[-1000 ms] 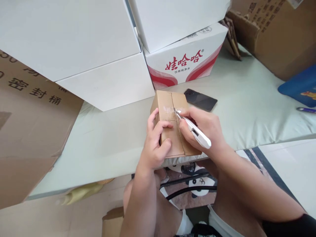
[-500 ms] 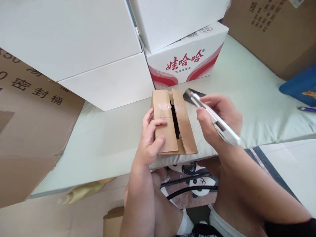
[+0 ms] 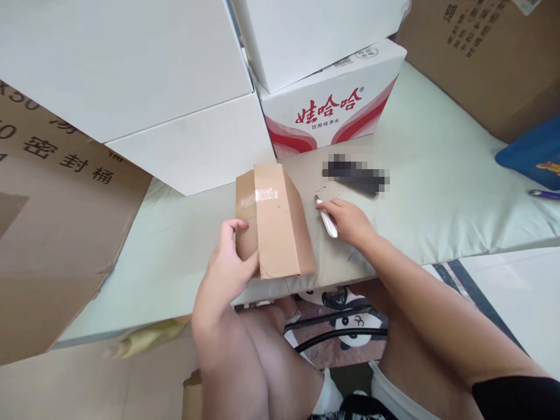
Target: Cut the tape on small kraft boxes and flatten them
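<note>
A small brown cardboard box point(image 3: 280, 221) stands on the pale green covered surface, with clear tape across its top. My left hand point(image 3: 227, 262) holds the box at its left side, fingers and thumb bent against the cardboard. To the right of the box, my right hand point(image 3: 347, 220) grips a white utility knife point(image 3: 328, 221) low over the cover. The knife's dark tip points away from me; I cannot tell whether its blade is out. Beyond it lies a dark object point(image 3: 356, 175), blurred by pixelation.
White cartons point(image 3: 188, 140) are stacked behind on the left, beside a white carton with red lettering point(image 3: 332, 116). Large brown cartons stand at far left point(image 3: 56, 233) and upper right point(image 3: 490, 64). A blue item point(image 3: 531, 154) and a purple pen point(image 3: 545, 193) are at the right edge.
The box has shifted left and turned, and its top gap no longer shows. My left hand moved left with it. My right hand lowered the knife from the air toward the cover.
</note>
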The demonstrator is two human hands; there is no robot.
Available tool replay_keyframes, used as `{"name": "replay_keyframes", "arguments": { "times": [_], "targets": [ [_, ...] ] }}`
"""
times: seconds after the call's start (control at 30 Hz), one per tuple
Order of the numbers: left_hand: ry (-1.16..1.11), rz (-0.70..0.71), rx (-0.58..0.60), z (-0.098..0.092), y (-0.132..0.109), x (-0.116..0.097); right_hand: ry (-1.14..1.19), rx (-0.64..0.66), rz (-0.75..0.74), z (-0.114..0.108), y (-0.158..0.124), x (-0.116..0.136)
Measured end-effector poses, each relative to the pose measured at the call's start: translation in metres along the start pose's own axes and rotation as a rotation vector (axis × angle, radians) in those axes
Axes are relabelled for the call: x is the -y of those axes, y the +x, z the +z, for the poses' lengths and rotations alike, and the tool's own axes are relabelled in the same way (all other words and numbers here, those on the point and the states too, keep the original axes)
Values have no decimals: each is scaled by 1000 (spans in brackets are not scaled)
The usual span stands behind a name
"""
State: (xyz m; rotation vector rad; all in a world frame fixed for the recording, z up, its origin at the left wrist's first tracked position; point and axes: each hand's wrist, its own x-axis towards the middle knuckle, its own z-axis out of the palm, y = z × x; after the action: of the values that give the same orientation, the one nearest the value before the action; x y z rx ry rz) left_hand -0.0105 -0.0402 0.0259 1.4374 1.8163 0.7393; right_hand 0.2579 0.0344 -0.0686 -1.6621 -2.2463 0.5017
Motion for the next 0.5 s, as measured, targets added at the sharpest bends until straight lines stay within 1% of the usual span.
{"name": "replay_keyframes", "arguments": {
  "times": [0.07,0.13,0.2,0.3,0.4,0.43,0.5],
  "targets": [
    [28,17,21,-1,-2,0,-5,16,-30,3,1,3],
    [3,48,27,-2,-2,1,4,16,-38,5,1,3],
    [-88,63,24,-6,-1,4,56,-13,-30,7,1,3],
    [-317,48,-6,-14,3,11,270,-131,-15,6,0,1],
    [-554,9,-58,-16,10,20,521,-276,64,0,2,-3],
    [-595,-4,-94,-15,13,24,589,-309,100,-3,3,-4],
    [-610,-29,-215,-11,20,29,678,-344,151,-6,5,-8]
  ]
}}
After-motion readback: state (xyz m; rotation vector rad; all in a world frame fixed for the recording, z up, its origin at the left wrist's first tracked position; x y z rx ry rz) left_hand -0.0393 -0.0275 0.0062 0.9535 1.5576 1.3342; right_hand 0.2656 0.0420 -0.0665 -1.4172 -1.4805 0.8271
